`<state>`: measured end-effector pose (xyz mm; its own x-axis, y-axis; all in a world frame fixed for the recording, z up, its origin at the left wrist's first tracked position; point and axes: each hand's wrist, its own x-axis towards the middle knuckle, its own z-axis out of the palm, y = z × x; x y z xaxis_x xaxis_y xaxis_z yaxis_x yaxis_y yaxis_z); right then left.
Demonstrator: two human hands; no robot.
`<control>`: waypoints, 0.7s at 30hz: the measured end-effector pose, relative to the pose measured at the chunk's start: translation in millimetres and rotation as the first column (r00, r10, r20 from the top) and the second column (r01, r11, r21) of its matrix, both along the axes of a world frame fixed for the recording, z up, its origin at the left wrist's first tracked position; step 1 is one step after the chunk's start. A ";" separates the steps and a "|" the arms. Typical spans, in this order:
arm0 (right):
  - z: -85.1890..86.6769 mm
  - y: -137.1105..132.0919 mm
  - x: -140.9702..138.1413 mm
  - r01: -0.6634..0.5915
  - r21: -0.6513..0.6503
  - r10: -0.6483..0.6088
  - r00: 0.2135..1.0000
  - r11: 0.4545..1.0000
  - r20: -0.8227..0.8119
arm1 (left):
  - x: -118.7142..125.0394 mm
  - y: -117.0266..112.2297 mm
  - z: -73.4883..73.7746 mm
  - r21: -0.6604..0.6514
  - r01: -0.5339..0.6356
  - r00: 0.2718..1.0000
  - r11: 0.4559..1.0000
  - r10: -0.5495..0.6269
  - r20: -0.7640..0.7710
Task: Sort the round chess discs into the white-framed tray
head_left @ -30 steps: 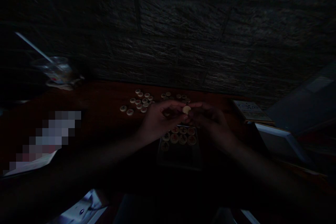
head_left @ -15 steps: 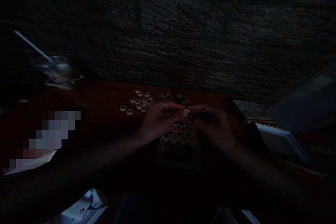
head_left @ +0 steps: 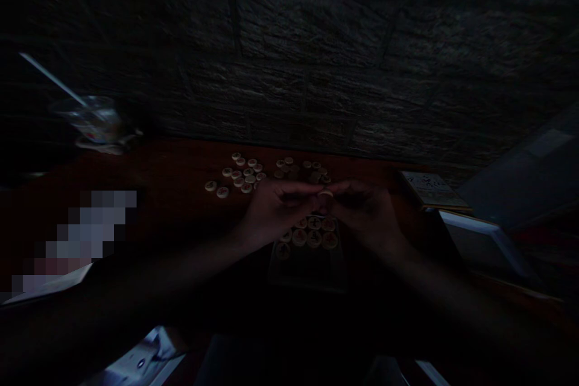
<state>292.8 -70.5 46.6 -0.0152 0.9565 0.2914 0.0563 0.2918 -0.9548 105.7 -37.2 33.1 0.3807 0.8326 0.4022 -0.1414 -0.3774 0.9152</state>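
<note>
And there's the round cream xiangqi piece (head_left: 325,193), pinched up above the tray, caught between the fingertips of both hands! The left hand (head_left: 275,212) comes in with its fingers (head_left: 303,189) curled closed and reaching across to the disc, while the right hand (head_left: 364,214) closes in from the other side, its fingers (head_left: 346,188) meeting the left's right at the piece. Both grips are tight and almost shut, and only a sliver of the disc shows between them. Just below the hands sits a dark tray (head_left: 307,274), with rows of round pieces (head_left: 314,239) marked in red and black lying in it, partly tucked under the wrists. Over towards the back edge of the reddish-brown wooden table (head_left: 172,160), two loose clusters of pieces (head_left: 239,174) lie flat, just beyond the left hand. On the right of the table, a patterned card box (head_left: 434,190) sits near the back edge, with a white-rimmed flat object (head_left: 484,247) just in front of it. Back at the left corner stands a clear plastic cup (head_left: 93,120) with a straw (head_left: 49,81) leaning out, and a pixelated patch (head_left: 90,232) covers part of the table's left side. Behind it all rises a dark stone wall (head_left: 316,54)!
</note>
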 end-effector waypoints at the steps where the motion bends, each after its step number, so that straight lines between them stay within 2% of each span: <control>1: -0.3 0.2 0.3 -0.003 -0.002 0.003 1.000 1.000 -0.006 | -0.2 -0.2 0.1 0.004 0.008 1.000 1.000 -0.008 -0.001; 12: 2.7 0.1 -0.1 -0.057 -0.040 0.055 0.997 0.998 -0.054 | 0.4 2.9 1.4 -0.028 0.012 1.000 1.000 -0.012 0.002; 16: 3.8 0.2 -1.9 -0.053 -0.104 0.048 0.997 0.993 -0.052 | 0.6 4.1 1.2 -0.006 -0.005 1.000 1.000 0.004 -0.010; 21: 4.6 0.6 -2.3 -0.038 -0.120 0.033 0.999 0.992 -0.042 | 1.9 1.7 0.6 0.010 0.041 0.999 0.999 -0.042 0.022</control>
<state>290.5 -69.9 51.2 -0.0406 0.9837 0.1753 0.0094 0.1758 -0.9844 107.6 -35.5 33.7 0.4059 0.8123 0.4189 -0.1774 -0.3796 0.9080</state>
